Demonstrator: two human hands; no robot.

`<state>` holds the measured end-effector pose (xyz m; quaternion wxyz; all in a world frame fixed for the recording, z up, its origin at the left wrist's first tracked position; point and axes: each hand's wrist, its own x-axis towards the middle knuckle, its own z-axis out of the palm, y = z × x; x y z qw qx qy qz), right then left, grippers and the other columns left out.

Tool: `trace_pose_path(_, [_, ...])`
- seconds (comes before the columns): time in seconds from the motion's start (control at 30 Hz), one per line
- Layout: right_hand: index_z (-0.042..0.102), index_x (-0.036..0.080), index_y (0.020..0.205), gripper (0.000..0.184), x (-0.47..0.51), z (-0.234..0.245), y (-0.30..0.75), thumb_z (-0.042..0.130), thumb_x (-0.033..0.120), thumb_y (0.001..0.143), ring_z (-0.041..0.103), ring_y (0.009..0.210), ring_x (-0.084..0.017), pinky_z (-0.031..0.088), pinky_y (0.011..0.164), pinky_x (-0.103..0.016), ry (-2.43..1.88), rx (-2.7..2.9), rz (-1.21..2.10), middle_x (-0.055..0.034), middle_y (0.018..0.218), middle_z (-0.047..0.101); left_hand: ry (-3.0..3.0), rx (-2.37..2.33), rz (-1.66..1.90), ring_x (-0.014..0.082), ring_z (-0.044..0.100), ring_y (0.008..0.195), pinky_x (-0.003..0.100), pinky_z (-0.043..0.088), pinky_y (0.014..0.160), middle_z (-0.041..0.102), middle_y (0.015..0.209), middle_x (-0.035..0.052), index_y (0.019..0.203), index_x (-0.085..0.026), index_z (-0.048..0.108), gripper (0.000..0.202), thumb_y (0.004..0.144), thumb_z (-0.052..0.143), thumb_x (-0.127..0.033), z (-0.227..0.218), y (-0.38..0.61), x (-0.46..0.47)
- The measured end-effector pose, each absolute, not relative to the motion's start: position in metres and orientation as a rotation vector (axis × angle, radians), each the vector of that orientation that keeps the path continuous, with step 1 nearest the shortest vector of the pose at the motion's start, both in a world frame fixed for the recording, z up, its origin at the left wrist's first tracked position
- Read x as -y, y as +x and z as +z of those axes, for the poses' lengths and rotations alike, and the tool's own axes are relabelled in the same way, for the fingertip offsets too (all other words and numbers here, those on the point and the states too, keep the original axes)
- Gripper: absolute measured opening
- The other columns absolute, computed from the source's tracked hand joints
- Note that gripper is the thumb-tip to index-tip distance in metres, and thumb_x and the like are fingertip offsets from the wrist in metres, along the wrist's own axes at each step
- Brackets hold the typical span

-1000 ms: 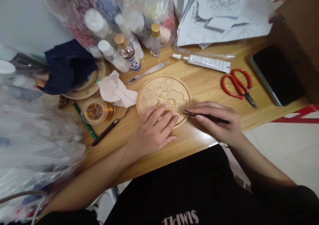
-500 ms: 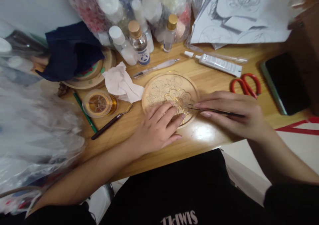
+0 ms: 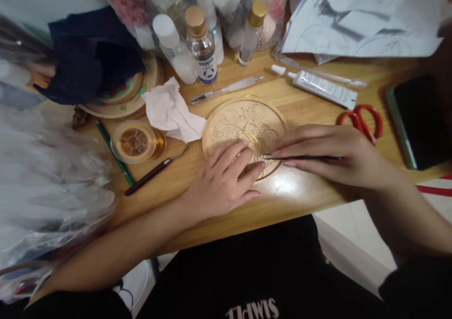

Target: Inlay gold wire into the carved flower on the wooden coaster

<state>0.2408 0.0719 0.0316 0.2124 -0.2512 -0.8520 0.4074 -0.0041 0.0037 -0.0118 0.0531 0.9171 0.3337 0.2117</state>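
Note:
A round wooden disc with a drawn flower outline and gold wire at its middle lies on the wooden table. My left hand rests on the disc's near edge, fingers stretched flat across it. My right hand pinches thin black tweezers, whose tips point left at the gold wire near my left fingertips.
A gold wire spool, crumpled tissue, a dark-handled tool and a green pencil lie left. Bottles, a pen, glue tube, red scissors, a phone and sketches are behind and right.
The view has shifted, so everything sits a little further right and higher. My right hand has lowered its tweezers closer to level, tips still at the gold wire. My left hand stays on the disc.

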Motion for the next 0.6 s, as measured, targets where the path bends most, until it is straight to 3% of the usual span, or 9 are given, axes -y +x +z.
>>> trace_pose_path(0.2, [0.069,0.014,0.108,0.019,-0.08,0.032,0.236,0.06,0.015,0.09,0.067,0.103,-0.012,0.054,0.089,-0.023,-0.584,2.46,1.113,-0.0094,0.106,0.072,2.772,-1.007,0.638,0.0345,0.05,0.122,0.053,0.046,0.099,0.059,0.121,0.0176,0.119,-0.012,0.063,0.041,0.094,0.054,-0.044,-0.012,-0.004,-0.004])
trace_pose_path(0.6, [0.069,0.011,0.104,0.017,-0.087,0.032,0.233,0.057,0.017,0.092,0.068,0.098,-0.013,0.055,0.084,-0.024,-0.54,2.51,1.097,-0.0109,0.102,0.073,2.748,-1.021,0.64,0.0356,0.049,0.122,0.053,0.045,0.099,0.058,0.123,0.0174,0.119,-0.012,0.063,0.041,0.095,0.053,-0.044,-0.011,-0.004,-0.005])
